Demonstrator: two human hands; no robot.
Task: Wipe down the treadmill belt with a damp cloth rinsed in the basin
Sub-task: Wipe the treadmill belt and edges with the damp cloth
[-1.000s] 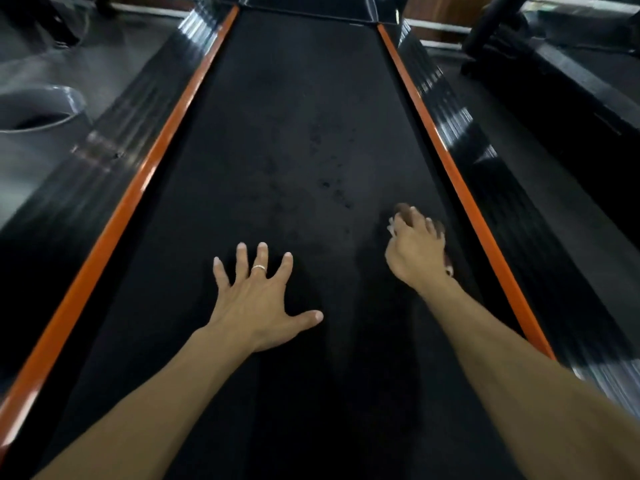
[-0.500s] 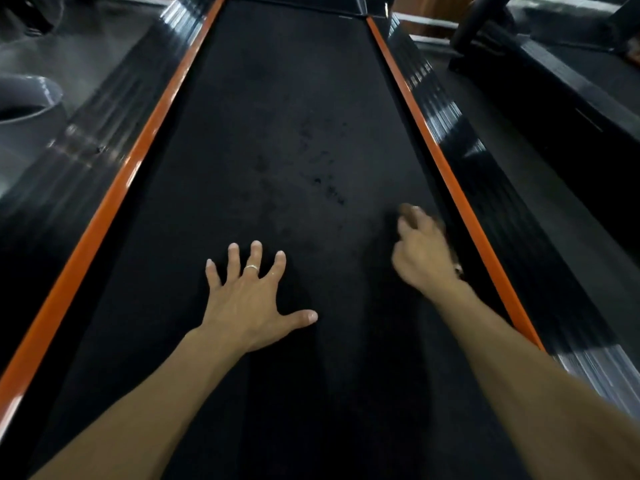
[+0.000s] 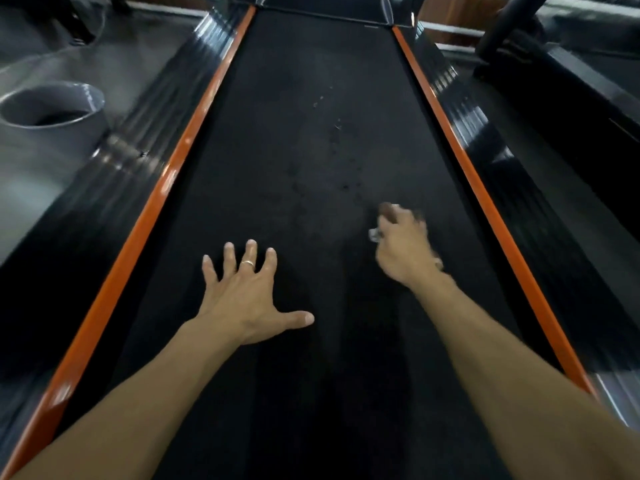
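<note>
Basin (image 3: 52, 109) sits on the floor far left, outside the left side rail (image 3: 138, 161), well apart from both hands. Risk: every rinse means a reach across the rail, and drips could land on the glossy rail or the floor and leave a slick patch

Left orange strip (image 3: 162, 188) borders the treadmill belt (image 3: 294, 133). Left hand (image 3: 242, 289) lies flat on the belt, fingers spread and straight, gripping nothing, ring (image 3: 248, 263) on one finger. It looks to be taking body weight, so if the belt rolls freely under that load the palm slides and the person pitches forward

Dark spots (image 3: 343, 181) sit mid-belt, just ahead of the right hand. Judging by them, that patch isn't clean yet, and a hurried pass may only smear them

Right hand (image 3: 403, 244) is blurred, fingers curled round a bunched cloth (image 3: 375, 233) that is pressed to the belt right of centre; only a pale scrap shows by the thumb side. Risk: the wad is small, so knuckles may scrape the belt instead of fabric, or the cloth slips out of the grip

Right orange strip (image 3: 485, 202) is near that hand; a wide stroke could push grime into the gap along the belt edge
</note>
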